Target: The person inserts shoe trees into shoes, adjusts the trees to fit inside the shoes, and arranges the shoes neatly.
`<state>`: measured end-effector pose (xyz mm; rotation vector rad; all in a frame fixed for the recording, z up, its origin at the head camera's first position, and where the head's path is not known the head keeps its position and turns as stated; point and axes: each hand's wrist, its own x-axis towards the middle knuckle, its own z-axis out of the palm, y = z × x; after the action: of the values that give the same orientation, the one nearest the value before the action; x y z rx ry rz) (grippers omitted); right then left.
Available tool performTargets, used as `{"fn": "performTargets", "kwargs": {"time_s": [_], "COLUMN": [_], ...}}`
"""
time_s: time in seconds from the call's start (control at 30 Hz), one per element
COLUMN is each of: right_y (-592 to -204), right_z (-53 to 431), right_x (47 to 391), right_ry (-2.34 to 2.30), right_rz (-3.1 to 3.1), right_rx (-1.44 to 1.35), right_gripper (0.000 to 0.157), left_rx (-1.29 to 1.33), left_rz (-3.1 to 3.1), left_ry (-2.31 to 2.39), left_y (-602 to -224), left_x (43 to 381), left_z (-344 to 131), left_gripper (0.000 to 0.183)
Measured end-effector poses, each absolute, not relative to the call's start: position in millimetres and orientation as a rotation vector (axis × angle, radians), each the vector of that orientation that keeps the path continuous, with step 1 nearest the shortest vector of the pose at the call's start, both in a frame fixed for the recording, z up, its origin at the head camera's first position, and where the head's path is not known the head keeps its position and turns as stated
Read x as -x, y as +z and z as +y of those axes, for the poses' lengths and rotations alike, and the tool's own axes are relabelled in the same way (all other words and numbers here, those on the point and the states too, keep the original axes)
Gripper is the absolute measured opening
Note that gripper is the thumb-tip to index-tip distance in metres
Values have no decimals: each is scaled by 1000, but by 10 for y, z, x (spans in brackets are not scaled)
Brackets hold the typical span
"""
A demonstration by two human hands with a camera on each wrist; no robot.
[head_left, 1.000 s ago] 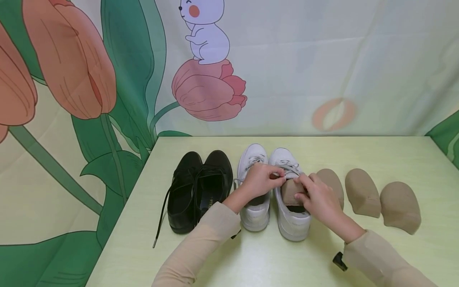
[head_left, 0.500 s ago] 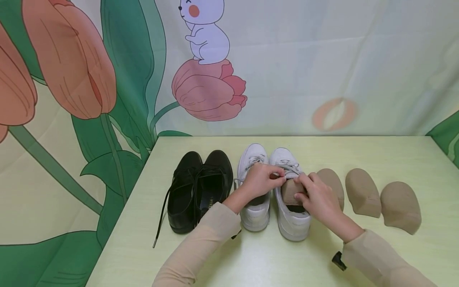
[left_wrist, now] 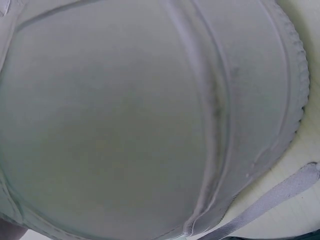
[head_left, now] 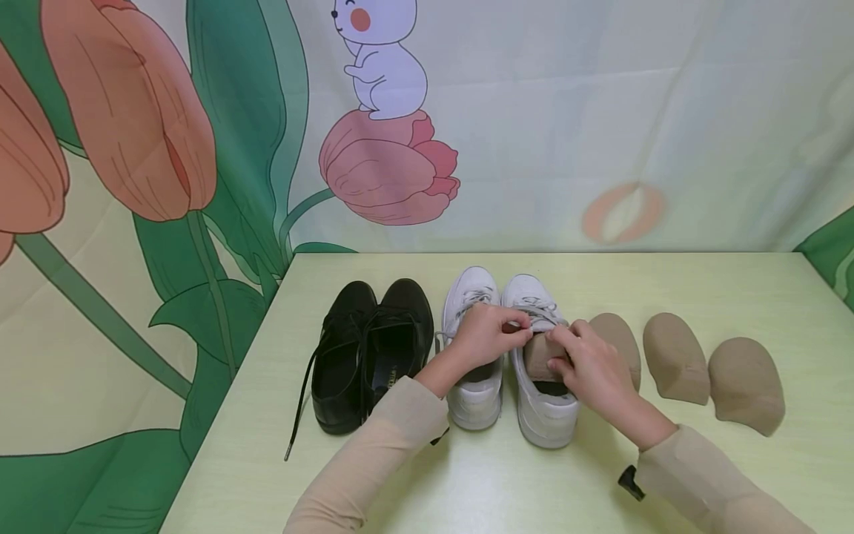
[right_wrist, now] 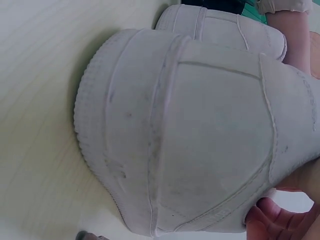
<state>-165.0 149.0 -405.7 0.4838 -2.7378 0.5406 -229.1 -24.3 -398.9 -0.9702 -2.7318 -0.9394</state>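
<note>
Left hand (head_left: 490, 335) reached in palm-down, thumb and index pinching the tongue edge of the white shoe (head_left: 547, 429). Right hand (head_left: 597, 367) angled in opposite, fingers curled over the collar, thumb tip at the beige pad (head_left: 543, 360). Pad sat inside that shoe, short of the heel. Second white shoe (head_left: 475, 411) just left, black shoes (head_left: 408, 298) beyond; three loose pads (head_left: 675, 360) right.

On the surface (head_left: 527, 489), sneakers (head_left: 547, 421) with one insole (head_left: 542, 360) inside have shoes (head_left: 336, 363) at nine o'clock, three insoles (head_left: 676, 360) at three.
</note>
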Motion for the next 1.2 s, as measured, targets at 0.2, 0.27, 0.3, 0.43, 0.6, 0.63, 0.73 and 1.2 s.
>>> {"fn": "performTargets", "kwargs": {"time_s": [0.2,0.27,0.3,0.43,0.6,0.63,0.73,1.2], "right_y": [-4042,-4045,-4046,-4063,-4096,-4104,-4133,-4179], "right_z": [1496,1495,1496,1503,1531,1538,1562,1586], "right_x": [1665,1665,1667,1675,1698,1705,1735,1773], "right_ry": [494,486,481,466,451,441,411,399], "right_rz": [-2762,-2763,-2761,-2730,-2652,-2630,-2575,-2566], "right_rx": [-498,-505,-511,-539,-574,-583,-609,-652], "right_gripper": [27,27,27,27,30,30,32,33], "left_rx": [965,963,962,962,970,969,969,977], "left_rz": [-2733,-2742,-2746,-2753,-2745,-2746,-2747,-2738], "left_ry": [-938,-955,-964,-981,-965,-964,-962,-982], "left_y": [-3989,-3990,-3989,-3989,-3990,-3989,-3987,-3996], "left_x": [2291,2288,2287,2284,2282,2280,2277,2287], "left_z": [-242,-243,-244,-249,-253,-254,-257,-257], "left_gripper": [8,8,8,8,8,8,8,8]}}
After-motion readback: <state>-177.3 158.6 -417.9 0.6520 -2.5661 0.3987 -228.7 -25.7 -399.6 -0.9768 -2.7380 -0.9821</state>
